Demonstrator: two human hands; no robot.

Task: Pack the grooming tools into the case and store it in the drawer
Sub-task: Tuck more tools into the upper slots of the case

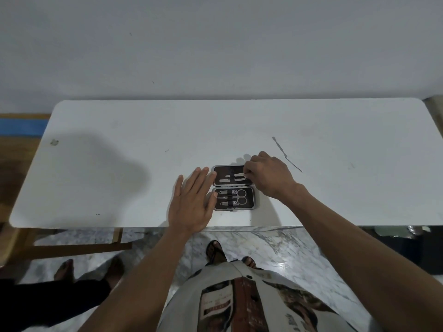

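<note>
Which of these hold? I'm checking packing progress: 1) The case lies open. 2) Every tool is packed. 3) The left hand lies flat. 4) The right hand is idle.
1) True: the black hinged grooming case lies open on the white table.
2) False: a thin metal tool lies on the table, apart.
3) True: the left hand lies flat beside the case.
4) False: the right hand pinches a tool in the case's far half.

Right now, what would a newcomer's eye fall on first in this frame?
The open case at the middle of the white table, with tools strapped in both halves. The left hand lies flat beside it and the right hand works at its far half. One thin tool lies loose to the right.
</note>
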